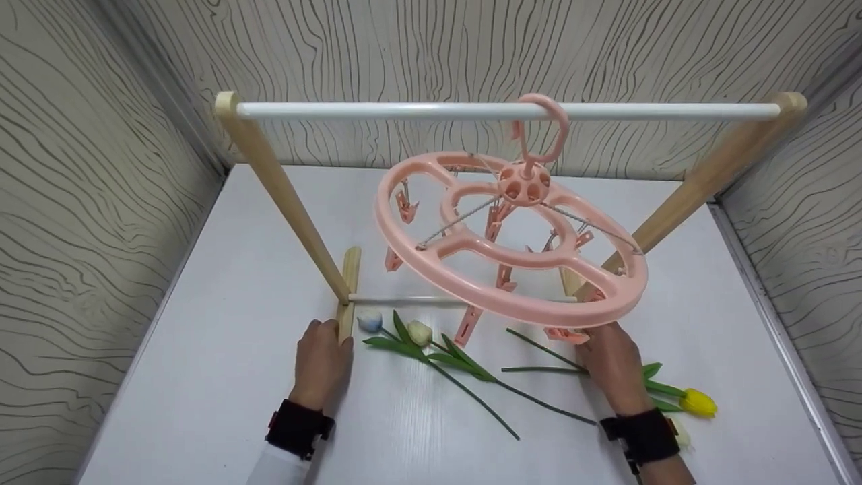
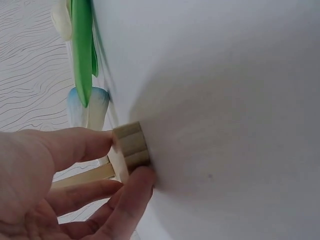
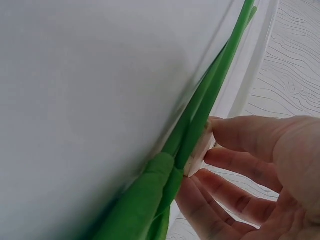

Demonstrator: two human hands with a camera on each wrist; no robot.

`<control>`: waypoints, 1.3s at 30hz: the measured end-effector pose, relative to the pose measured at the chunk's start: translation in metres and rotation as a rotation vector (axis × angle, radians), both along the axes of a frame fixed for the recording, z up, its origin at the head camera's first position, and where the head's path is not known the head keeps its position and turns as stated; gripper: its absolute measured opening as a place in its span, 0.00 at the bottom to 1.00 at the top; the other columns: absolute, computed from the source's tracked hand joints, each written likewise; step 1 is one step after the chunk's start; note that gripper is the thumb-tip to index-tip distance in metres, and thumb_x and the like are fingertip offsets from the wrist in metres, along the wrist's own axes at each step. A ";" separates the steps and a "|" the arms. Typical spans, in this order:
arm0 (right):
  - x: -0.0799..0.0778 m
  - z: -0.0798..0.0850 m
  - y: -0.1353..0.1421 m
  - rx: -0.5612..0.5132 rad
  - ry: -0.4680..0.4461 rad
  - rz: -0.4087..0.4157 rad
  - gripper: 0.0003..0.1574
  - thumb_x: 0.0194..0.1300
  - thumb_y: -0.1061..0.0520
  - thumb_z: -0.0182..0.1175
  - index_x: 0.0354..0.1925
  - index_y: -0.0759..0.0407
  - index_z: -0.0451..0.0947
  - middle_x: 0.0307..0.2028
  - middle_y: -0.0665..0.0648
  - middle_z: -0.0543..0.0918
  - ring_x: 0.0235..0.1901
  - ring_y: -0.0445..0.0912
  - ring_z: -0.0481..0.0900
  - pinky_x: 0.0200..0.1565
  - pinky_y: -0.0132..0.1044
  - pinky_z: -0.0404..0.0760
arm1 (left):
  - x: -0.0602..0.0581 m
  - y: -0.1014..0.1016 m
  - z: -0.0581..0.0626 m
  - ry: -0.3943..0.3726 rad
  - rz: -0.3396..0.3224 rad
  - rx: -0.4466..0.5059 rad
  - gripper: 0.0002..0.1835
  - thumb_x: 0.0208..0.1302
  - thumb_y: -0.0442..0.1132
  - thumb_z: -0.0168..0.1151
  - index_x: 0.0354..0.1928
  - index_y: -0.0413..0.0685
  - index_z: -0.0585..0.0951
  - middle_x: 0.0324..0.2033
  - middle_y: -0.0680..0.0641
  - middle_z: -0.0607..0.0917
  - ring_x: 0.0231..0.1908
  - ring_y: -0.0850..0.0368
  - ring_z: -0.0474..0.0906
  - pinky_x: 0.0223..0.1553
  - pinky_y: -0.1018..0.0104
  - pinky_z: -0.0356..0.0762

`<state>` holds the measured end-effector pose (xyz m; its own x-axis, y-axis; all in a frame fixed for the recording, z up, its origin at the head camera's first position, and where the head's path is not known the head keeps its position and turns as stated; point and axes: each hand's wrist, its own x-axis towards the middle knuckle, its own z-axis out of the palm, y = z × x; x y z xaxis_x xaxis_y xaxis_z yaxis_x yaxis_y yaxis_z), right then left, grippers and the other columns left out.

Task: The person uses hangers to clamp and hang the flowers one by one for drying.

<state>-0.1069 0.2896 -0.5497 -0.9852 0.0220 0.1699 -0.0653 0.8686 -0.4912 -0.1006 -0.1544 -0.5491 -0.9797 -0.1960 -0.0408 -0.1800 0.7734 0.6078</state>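
Note:
A drying rack with a white top rod [image 1: 404, 111] and wooden posts stands on the white table. My left hand [image 1: 320, 364] pinches the near end of its left wooden foot [image 2: 131, 145] between thumb and fingers. At the other side, my right hand [image 1: 611, 364] holds the end of the right wooden foot [image 3: 198, 149], partly hidden by green stems [image 3: 205, 110]. From the rod hangs a tilted pink round clip hanger [image 1: 525, 313] by its hook [image 1: 560, 124]. Pink clips [image 1: 466, 327] dangle below it, some close to my right hand.
A blue tulip [image 1: 370, 321] and a white tulip [image 1: 419, 333] lie on the table [image 1: 222, 323] between my hands. Beside my right hand lies a yellow tulip [image 1: 699, 403], with a pale flower [image 1: 681, 434] partly under the wrist. Patterned walls [image 1: 323, 54] enclose the table.

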 end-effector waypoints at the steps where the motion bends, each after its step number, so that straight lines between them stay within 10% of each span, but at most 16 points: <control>1: 0.001 0.000 0.000 0.005 0.001 -0.001 0.24 0.55 0.71 0.69 0.50 0.60 0.76 0.42 0.61 0.83 0.40 0.54 0.81 0.40 0.51 0.80 | -0.001 0.000 0.000 0.002 -0.006 -0.001 0.06 0.60 0.33 0.66 0.35 0.35 0.82 0.26 0.46 0.74 0.26 0.51 0.72 0.26 0.59 0.72; 26: 0.010 -0.001 0.009 0.016 -0.048 -0.008 0.15 0.55 0.70 0.68 0.44 0.64 0.84 0.41 0.62 0.81 0.35 0.52 0.75 0.36 0.47 0.77 | -0.006 0.004 -0.005 0.081 -0.064 -0.050 0.06 0.59 0.32 0.66 0.32 0.34 0.81 0.24 0.46 0.73 0.24 0.52 0.72 0.24 0.58 0.72; 39: 0.029 0.015 0.024 0.063 -0.084 -0.051 0.20 0.58 0.62 0.70 0.47 0.71 0.81 0.42 0.67 0.79 0.35 0.56 0.77 0.36 0.53 0.81 | 0.013 0.004 0.000 0.118 0.002 -0.024 0.10 0.62 0.39 0.67 0.31 0.37 0.81 0.23 0.47 0.73 0.23 0.53 0.71 0.23 0.60 0.71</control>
